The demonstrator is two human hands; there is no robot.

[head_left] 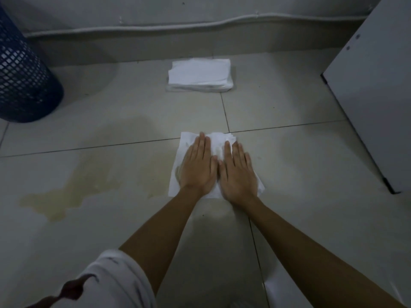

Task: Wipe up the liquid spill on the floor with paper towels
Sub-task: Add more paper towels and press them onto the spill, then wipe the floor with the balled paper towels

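I see the left hand [198, 165] lying flat, fingers straight and close together, palm down on a white paper towel [191, 141] spread on the floor [289, 152]. The right hand [236, 172] lies flat just beside it in the same way, fingers straight, pressing the same towel; the two thumbs almost touch. Neither hand is curled round anything. The right hand looks slightly blurred. I take the towel as my landmark. It sits where the dark tile joints cross, and damp, yellowish patches show through it next to the left hand. Its far right corner is rumpled.

To the left of the towel I see the liquid spill [73, 185], a pale yellow-brown pool spreading over the tiles, with a fainter smear reaching up to the towel's left edge. A faint wet trace also lies on the floor just on the near side of the towel, between the forearms.

Beyond the towel, well apart from it and close to the wall, lies a stack of folded white paper towels [200, 74]. Far to the left and beyond it stands a dark blue mesh bin [20, 74]. To the right stands a white cabinet panel [373, 96]. Nearest me, a white sleeve [115, 278] covers the left upper arm.
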